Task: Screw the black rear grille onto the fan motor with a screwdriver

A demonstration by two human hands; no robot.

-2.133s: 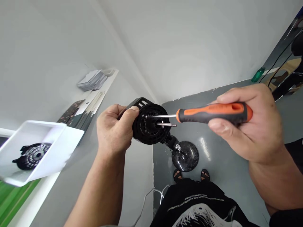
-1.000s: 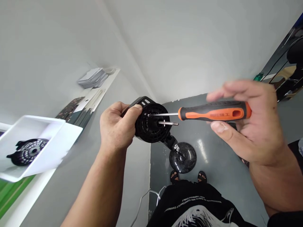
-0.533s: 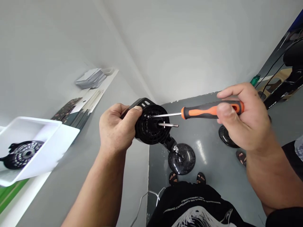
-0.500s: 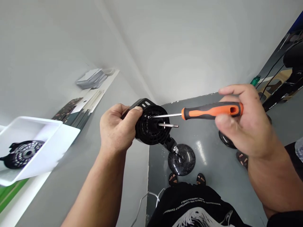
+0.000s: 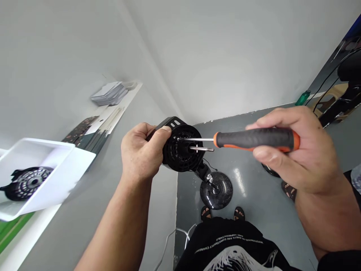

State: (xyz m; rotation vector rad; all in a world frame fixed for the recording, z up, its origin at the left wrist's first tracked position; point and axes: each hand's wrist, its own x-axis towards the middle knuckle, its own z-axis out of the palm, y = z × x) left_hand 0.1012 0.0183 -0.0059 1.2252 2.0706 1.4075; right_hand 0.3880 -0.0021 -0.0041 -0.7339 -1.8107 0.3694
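Grey floor [image 5: 262, 203]: round black base [image 5: 224, 188], sandalled feet [image 5: 239, 214] | white ledge [image 5: 36, 229]: paper stack [image 5: 109, 94], white bin [image 5: 66, 169]

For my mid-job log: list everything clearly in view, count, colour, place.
screwdriver: one, orange and grey, right hand
housing: one, black, left hand
shaft: one, silver, housing's centre
round bases: two (one mostly hidden), black, floor
bin: one, white, left
slotted part: one, black, inside bin
papers: one stack, whitish, ledge
bottle: one, green, right
cable: count unclear, white, bottom
sandals: three, dark, floor
shirt: one, black, bottom
left hand: one, on housing
right hand: one, on screwdriver
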